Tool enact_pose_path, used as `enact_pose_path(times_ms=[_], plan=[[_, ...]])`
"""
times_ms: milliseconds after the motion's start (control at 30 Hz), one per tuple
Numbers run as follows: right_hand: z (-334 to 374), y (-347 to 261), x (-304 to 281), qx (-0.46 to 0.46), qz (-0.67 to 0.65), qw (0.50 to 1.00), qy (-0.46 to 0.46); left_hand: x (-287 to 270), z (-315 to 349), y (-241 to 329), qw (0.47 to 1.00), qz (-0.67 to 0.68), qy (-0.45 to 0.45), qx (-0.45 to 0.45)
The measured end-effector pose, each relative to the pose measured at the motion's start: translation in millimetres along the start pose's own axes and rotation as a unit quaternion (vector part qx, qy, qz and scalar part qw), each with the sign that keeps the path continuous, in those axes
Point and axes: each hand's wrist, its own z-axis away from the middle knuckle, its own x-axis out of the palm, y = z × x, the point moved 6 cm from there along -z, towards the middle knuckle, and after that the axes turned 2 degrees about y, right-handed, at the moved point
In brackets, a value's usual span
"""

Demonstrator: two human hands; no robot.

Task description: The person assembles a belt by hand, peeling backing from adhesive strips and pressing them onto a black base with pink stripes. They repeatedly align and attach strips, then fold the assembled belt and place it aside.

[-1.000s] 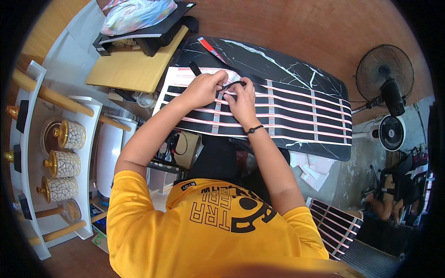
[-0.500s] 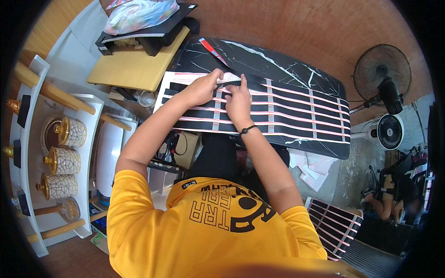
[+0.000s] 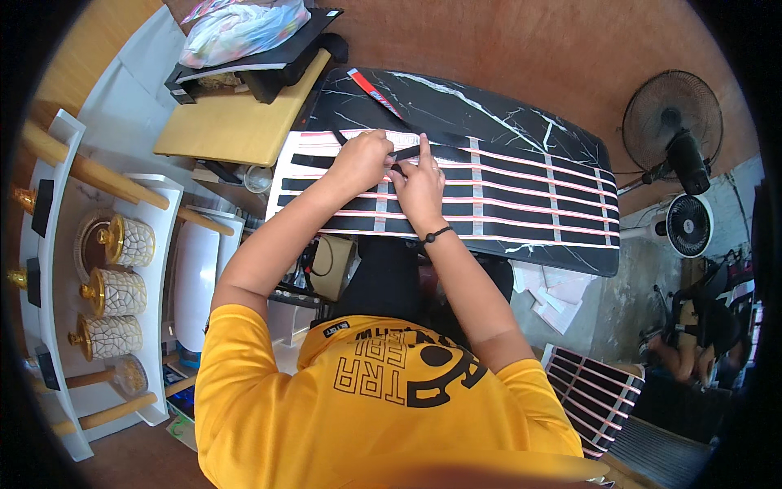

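While the right hand [image 3: 420, 189] straightens its forefinger, it and the left hand [image 3: 362, 165] keep nearly closed grips on the black strip [image 3: 406, 152], apparently steadying it.

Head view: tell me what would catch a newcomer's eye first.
First, the bright yellow, black-printed cloth shirt, filling the lower middle. Next, the long black-and-white striped sheet across the black, white-veined table, with the left hand and right hand close together at a narrow black strip. Then the three white-and-gold, round lidded jars on the white shelf at left.
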Motion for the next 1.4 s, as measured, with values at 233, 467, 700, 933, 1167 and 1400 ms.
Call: enact_pose_path(times_ms=[233, 467, 700, 933, 1167, 1400], plan=[[-1.1, 1.9, -8.9, 0.014, -0.080, 0.996, 0.037, -11.1, -9.6, -5.8, 0.999, 0.003, -0.051, 0.014], [-4.5, 10.0, -2.9, 0.034, -0.107, 0.992, 0.050, -4.9, -14.4, 0.6, 0.983, -0.105, -0.015, 0.151], [-2.6, 11.0, -5.4, 0.009, -0.126, 0.989, 0.079, 6.9, -22.3, -13.9, 0.965, -0.154, 0.038, 0.210], [5.0, 11.9, -7.4, 0.012, -0.148, 0.987, 0.056, -24.4, -26.8, -25.2, 0.985, -0.052, 0.132, 0.096], [5.8, 10.8, -8.6, 0.013, -0.108, 0.992, 0.062, -8.5, 5.6, -8.8, 0.997, 0.016, -0.034, -0.063], [4.0, 6.9, -8.1, 0.035, -0.075, 0.995, 0.056, -4.4, 32.4, 10.5, 0.994, 0.050, 0.096, 0.035]])
